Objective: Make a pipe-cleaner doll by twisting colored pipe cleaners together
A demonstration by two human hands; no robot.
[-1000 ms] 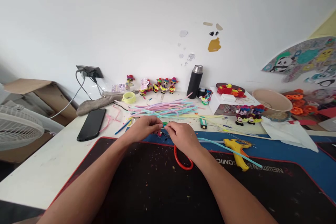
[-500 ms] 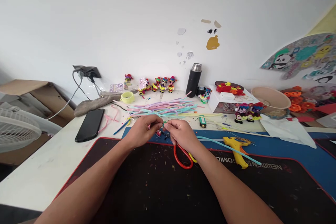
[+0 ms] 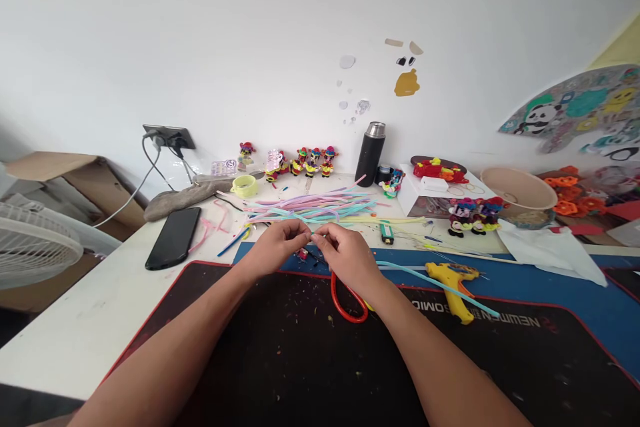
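Note:
My left hand [image 3: 281, 245] and my right hand [image 3: 346, 255] meet fingertip to fingertip above the far edge of the black mat [image 3: 300, 360]. Thumb and forefinger of each are pinched together. Whatever they hold is tiny and mostly covered by the fingers; only a trace of green shows between them. Below my right hand lie scissors, with a red handle loop [image 3: 349, 303] and a bit of yellow showing; the blades are hidden. A bundle of pastel pipe cleaners [image 3: 320, 203] lies just beyond both hands.
To the right rest a yellow glue gun [image 3: 453, 290] and a light blue pipe cleaner [image 3: 467, 300]. A green lighter [image 3: 387, 232], black thermos [image 3: 371, 155] and small pipe-cleaner figures [image 3: 313, 162] stand behind. On the left are a phone [image 3: 173, 238] and a white fan [image 3: 37, 243].
My fingertips have drawn slightly closer together, and the green bit between them shows less. The whole view has shifted a little; the things on the table stay in place.

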